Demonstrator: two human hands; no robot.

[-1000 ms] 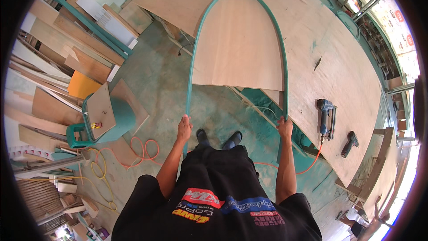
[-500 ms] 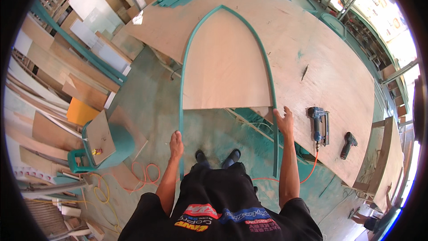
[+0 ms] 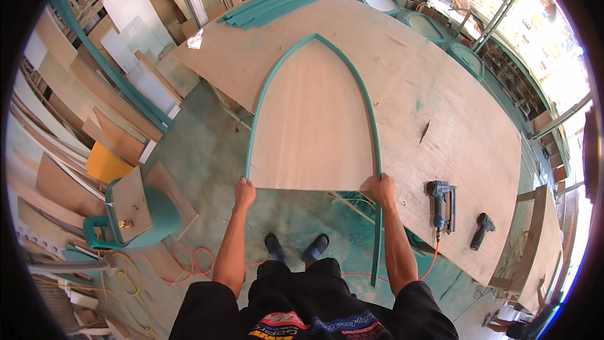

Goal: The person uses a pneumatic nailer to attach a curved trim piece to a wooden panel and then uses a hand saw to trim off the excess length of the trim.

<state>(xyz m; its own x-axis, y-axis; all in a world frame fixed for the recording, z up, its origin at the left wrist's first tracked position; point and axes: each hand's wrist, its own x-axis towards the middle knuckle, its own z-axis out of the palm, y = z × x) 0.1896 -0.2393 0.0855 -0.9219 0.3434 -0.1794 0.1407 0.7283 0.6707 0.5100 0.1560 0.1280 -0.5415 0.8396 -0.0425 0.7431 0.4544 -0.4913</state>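
Observation:
A pale wooden panel (image 3: 313,126), shaped like a pointed arch, lies on the large worktable with its straight edge toward me. A thin green edging strip (image 3: 365,91) runs round its curved sides and tip. My left hand (image 3: 245,192) is closed round the panel's near left corner, over the strip there. At the near right corner my right hand (image 3: 382,191) is closed on panel and strip together. Below that hand, the strip's loose end hangs past the panel's edge. My left forearm may hide the strip's other end.
On the worktable (image 3: 465,145) lie a nail gun (image 3: 440,204) with an orange hose, a small cordless driver (image 3: 482,231) and a stack of green strips (image 3: 289,0). A green bin (image 3: 160,214) stands left on the floor, near loops of hose. Boards lean along the left side.
Both hands have gone from spread fingers beside the strip to a closed grip at the panel's near corners. The whole view has shifted, so the table and panel appear lower.

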